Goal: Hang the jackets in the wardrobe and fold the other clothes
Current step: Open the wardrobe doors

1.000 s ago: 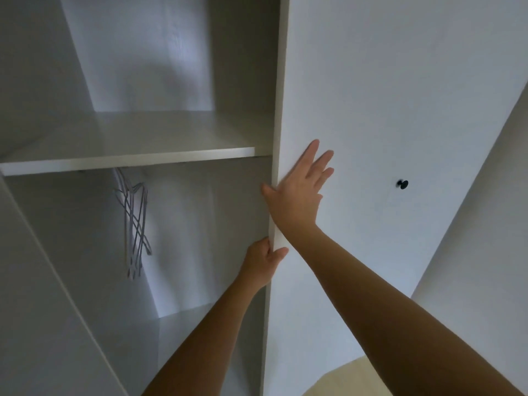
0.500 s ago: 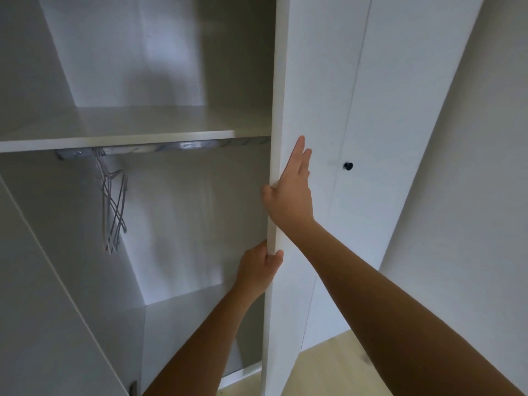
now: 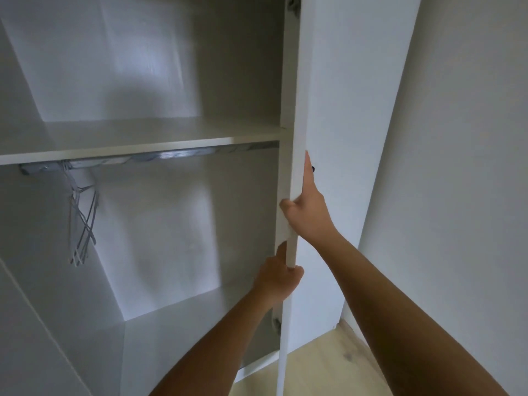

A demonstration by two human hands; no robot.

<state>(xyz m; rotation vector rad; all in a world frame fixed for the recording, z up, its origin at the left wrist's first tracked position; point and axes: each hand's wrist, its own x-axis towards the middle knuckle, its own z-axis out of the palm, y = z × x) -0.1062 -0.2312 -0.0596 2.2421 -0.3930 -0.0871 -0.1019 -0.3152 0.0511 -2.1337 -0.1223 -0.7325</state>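
At the edge of the door (image 3: 343,110): the right hand (image 3: 308,212) pinches it between flat fingers and hooked thumb; the left hand (image 3: 278,278) grips it just below.
Change: the door has swung wider than a second ago and is now seen edge-on.
Inside the wardrobe (image 3: 171,238): rail (image 3: 177,155) and hangers (image 3: 81,224) are exposed; no jackets in view.
Meaning: the hanging space looks reachable.

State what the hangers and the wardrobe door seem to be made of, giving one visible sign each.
The hangers: probably metal wire, pale grey; very thin bent strands. The wardrobe door: likely laminated board, matt white; flat, smooth face, thin square edge.
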